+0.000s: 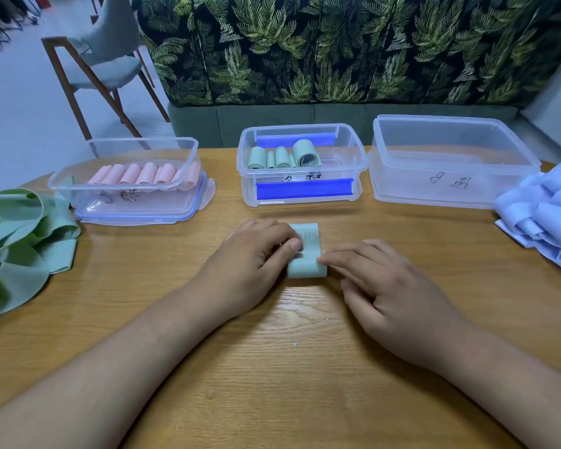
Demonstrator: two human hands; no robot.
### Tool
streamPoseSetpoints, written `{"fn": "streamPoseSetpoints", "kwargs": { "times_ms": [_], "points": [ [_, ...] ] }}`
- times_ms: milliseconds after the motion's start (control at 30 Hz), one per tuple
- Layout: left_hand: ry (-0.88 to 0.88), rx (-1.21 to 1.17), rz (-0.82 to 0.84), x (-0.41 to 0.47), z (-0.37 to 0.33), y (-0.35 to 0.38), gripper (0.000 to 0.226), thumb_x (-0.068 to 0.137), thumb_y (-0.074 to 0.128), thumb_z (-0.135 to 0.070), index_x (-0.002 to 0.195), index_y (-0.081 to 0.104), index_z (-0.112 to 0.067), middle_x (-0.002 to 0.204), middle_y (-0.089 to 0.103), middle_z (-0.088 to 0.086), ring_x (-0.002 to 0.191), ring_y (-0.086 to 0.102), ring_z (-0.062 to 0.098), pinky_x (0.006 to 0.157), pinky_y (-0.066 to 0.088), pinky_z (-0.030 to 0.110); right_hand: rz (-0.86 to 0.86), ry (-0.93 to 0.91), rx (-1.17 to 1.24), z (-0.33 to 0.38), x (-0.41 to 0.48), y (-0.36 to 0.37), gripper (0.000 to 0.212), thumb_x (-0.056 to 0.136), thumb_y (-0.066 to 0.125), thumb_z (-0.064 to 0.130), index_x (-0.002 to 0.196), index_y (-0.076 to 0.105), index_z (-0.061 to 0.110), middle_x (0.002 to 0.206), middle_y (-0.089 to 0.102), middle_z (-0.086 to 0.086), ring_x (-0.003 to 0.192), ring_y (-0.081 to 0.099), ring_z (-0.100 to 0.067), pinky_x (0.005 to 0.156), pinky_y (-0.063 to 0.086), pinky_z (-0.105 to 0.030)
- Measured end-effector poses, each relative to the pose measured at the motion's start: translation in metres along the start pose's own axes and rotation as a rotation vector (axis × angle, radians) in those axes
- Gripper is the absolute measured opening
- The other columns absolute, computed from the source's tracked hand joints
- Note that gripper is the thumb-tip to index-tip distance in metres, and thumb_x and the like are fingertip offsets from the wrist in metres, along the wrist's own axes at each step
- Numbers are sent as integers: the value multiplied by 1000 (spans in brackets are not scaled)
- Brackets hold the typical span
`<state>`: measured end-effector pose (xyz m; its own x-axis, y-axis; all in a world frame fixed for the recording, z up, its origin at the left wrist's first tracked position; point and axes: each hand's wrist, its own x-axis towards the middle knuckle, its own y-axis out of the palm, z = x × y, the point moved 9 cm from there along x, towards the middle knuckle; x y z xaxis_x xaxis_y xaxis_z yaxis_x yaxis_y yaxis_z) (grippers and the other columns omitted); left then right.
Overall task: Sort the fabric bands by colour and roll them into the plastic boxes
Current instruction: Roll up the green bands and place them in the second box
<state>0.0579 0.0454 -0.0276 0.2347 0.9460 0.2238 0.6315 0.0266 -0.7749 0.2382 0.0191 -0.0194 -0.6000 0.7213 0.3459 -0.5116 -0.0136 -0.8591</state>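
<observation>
- Head view, centre near: I see the green band [306,254] lying on the table [289,367], partly rolled. The roll sits at its near end and a short flat tail with printed lettering points toward the far side.
- Head view, hands: the left hand [259,251] pinches the roll's left end, thumb on top and fingers curled over the far side. The right hand [386,286] has loosely bent fingers, a little apart, and its fingertips touch the roll's right end.
- Head view, far left: the left box [143,140] stands on its lid [143,215] and holds a row of pink rolls [143,176]. I see no loose pink band anywhere, so I judge that colour finished.
- Head view, far centre: the middle box [360,163] holds several green rolls [282,157], with free floor at its right.
- Head view, far right: the right box [450,163] holds nothing that I can see.
- Head view, left edge: loose green bands [23,241] lie in a heap, unrolled.
- Head view, right edge: pale blue bands [544,212] lie piled just beside the right box, none yet boxed.
- Progress, as I judge it: pink is done and green is partway. The present roll is nearly closed, and all the blue is left.
</observation>
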Motion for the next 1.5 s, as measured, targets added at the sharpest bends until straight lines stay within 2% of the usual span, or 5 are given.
{"fn": "streamPoseSetpoints", "kwargs": {
  "times_ms": [300,733,967,1233,1500],
  "points": [
    [116,95,16,-8,-16,-4,14,100,57,-45,99,55,-32,94,53,-16,96,47,9,87,45,38,39,53,-17,-6,3,6,44,100,55,20,143,60,29,137,57,14,126,51,-15,107,46,-44],
    [96,40,-63,-5,-8,-9,12,104,63,-39,97,66,-29,93,57,-16,97,52,5,83,42,24,49,-13,-37,6,3,2,44,94,43,15,129,65,30,142,56,21,136,48,-13,106,46,-44],
    [325,192,-128,-9,-32,-12,8,104,64,-26,104,68,-19,102,61,-7,95,54,18,86,47,37,95,116,99,-9,7,6,63,84,43,8,139,54,35,146,51,28,141,42,-5,116,41,-41],
    [232,338,-149,-5,-20,-11,35,92,71,-48,118,70,-26,114,61,-9,108,57,21,88,51,46,-22,189,168,-13,6,-1,58,88,33,23,142,52,32,154,48,21,145,38,-4,120,30,-23],
    [135,358,-108,9,-11,-7,37,102,59,-48,128,66,-23,124,59,-6,117,53,21,97,50,46,-102,240,237,-23,5,-6,50,85,47,6,128,60,29,143,54,21,139,45,-7,115,29,-14]
  ]
}}
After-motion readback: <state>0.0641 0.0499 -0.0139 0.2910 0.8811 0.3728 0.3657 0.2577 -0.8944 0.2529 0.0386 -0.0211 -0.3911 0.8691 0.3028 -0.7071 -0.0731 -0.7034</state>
